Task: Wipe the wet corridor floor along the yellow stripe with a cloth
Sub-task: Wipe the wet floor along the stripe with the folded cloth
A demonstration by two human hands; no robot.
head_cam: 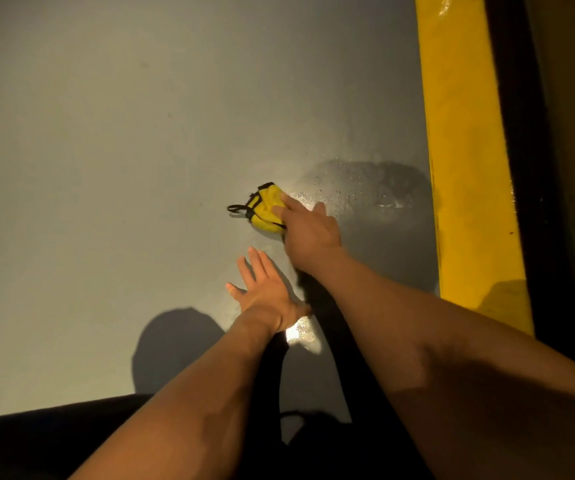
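Right hand presses the yellow cloth flat-fingered to mop droplets left of the stripe; left hand, fingers spread, holds nothing, braces nearer

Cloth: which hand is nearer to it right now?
Right. The right hand rests on the cloth, fingers laid over it; the left hand lies flat on the floor, nearer the person, not touching.

We have open grey floor to our left and ahead. To the right, the yellow stripe and a dark edge beyond it bound our reach.
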